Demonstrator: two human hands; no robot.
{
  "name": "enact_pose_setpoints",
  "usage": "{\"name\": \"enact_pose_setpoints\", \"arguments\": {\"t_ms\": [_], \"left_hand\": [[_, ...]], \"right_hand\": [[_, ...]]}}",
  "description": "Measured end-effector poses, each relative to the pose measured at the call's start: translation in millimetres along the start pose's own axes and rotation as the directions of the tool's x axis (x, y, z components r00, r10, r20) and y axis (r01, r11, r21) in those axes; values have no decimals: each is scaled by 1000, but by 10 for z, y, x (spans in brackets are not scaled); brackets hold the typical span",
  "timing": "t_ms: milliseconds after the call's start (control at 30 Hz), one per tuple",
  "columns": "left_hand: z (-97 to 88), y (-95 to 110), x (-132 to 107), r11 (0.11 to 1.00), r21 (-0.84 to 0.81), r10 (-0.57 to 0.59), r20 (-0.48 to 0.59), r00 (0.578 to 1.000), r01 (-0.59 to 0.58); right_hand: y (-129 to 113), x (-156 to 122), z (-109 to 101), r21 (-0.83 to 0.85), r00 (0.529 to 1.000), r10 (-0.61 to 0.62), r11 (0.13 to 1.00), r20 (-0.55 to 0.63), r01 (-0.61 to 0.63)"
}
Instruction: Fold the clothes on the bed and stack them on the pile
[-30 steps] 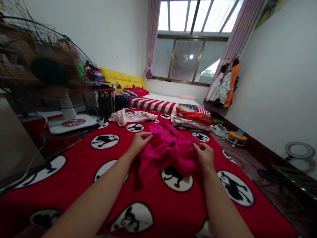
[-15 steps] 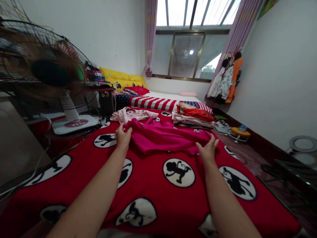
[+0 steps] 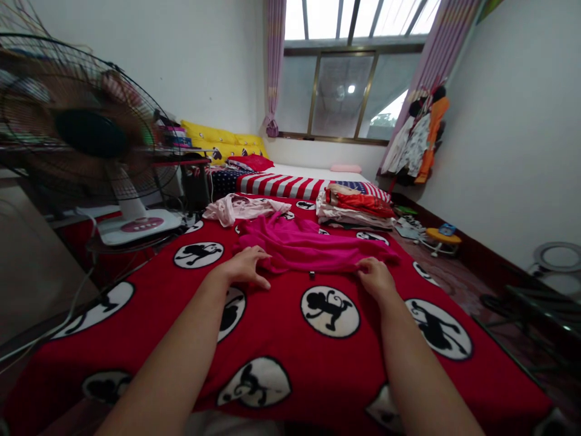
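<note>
- Blanket [image 3: 267, 327], red with monkey medallions, spreads broadly between the forearms and out to both sides; its near end is cut off by the frame.
- Left hand [image 3: 247, 264]: thumb spread from the other fingers, which overlap the near left edge of the magenta garment [image 3: 304, 242].
- Right hand [image 3: 376, 277]: fingers drawn in at the garment's near edge; cannot tell whether they pinch cloth.
- Magenta garment: lies rumpled on the blanket, folds hiding its cut; a small dark tag [image 3: 311, 275] shows at its near edge.
- Fan [image 3: 91, 133], left of the blanket: blades blurred, cage cut off.
- Pale pink garment [image 3: 240, 209] and clothes pile [image 3: 354, 209]: behind the magenta garment, left and right; the pile's lower layers are hard to separate.
- Window [image 3: 345, 91]: top cut off.
</note>
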State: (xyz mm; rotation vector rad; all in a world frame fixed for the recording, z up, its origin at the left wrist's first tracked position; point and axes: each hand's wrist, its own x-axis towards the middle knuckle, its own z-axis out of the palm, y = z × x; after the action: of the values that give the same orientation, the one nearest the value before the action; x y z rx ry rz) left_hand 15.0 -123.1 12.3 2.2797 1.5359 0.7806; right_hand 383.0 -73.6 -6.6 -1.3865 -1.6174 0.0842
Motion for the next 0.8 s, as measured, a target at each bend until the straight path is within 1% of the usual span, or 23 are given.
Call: {"name": "enact_pose_setpoints", "arguments": {"t_ms": [33, 67, 100, 133, 167, 200, 233, 267, 333, 400, 433, 467, 500, 533, 567, 600, 633, 667, 700, 733, 767, 800], "left_hand": [[-1, 4, 9, 1000, 10, 15, -8, 1000, -15], [-9, 25, 24, 1000, -4, 19, -44, 999, -20], [-24, 63, 38, 999, -47, 18, -105, 994, -23], [-47, 115, 48, 993, -119, 6, -187, 982, -28], [-79, 178, 47, 974, -223, -27, -278, 960, -37], [-118, 244, 31, 933, -355, -81, -357, 931, -55], [-166, 306, 0, 863, -499, -146, -399, 905, -81], [-220, 359, -46, 765, -636, -207, -397, 894, -105], [-339, 416, -156, 539, -831, -273, -328, 904, -139], [-447, 406, -238, 339, -922, -280, -286, 916, -185], [-486, 384, -251, 258, -940, -284, -293, 913, -222], [-507, 355, -241, 197, -946, -299, -309, 903, -259], [-506, 324, -209, 166, -944, -325, -325, 888, -285], [-482, 295, -160, 181, -941, -350, -333, 875, -286], [-437, 268, -99, 250, -932, -374, -343, 862, -263], [-372, 244, -35, 370, -904, -389, -361, 848, -215], [-295, 222, 26, 526, -839, -387, -383, 839, -140], [-212, 199, 78, 687, -725, -370, -410, 834, -52], [-131, 176, 116, 821, -570, -338, -430, 837, 38], [-60, 151, 139, 909, -400, -299, -433, 850, 115], [-3, 126, 148, 955, -242, -261, -416, 871, 171], [37, 101, 145, 971, -117, -238, -374, 897, 209]], "right_hand": [[-35, 11, -4, 15, 1000, -2, 1000, 3, 2], [-81, 21, -12, 56, 1000, -3, 998, -5, 3], [-135, 30, -23, 124, 1000, -2, 992, -29, 6], [-193, 35, -41, 213, 997, 5, 977, -74, 11], [-248, 38, -66, 316, 991, 27, 949, -131, 16], [-298, 37, -100, 425, 982, 66, 905, -179, 17], [-337, 34, -144, 528, 972, 119, 849, -202, 6], [-365, 28, -197, 614, 970, 171, 789, -174, -29], [-388, 16, -324, 729, 974, 226, 669, -11, -147], [-385, 8, -441, 778, 963, 207, 572, 172, -262], [-382, 9, -479, 802, 954, 186, 518, 234, -297], [-380, 13, -498, 831, 949, 166, 458, 269, -315], [-380, 21, -493, 860, 948, 157, 399, 277, -318], [-381, 31, -465, 880, 949, 157, 357, 274, -313], [-380, 42, -416, 885, 952, 176, 358, 250, -298], [-374, 54, -353, 864, 957, 209, 421, 202, -275], [-362, 64, -280, 801, 962, 232, 543, 146, -252], [-341, 72, -206, 695, 968, 235, 681, 91, -230], [-312, 77, -137, 564, 974, 219, 799, 49, -208], [-277, 80, -77, 441, 980, 195, 878, 23, -185], [-237, 79, -30, 339, 985, 173, 926, 19, -169], [-200, 76, 2, 259, 986, 162, 952, 34, -165]]}}
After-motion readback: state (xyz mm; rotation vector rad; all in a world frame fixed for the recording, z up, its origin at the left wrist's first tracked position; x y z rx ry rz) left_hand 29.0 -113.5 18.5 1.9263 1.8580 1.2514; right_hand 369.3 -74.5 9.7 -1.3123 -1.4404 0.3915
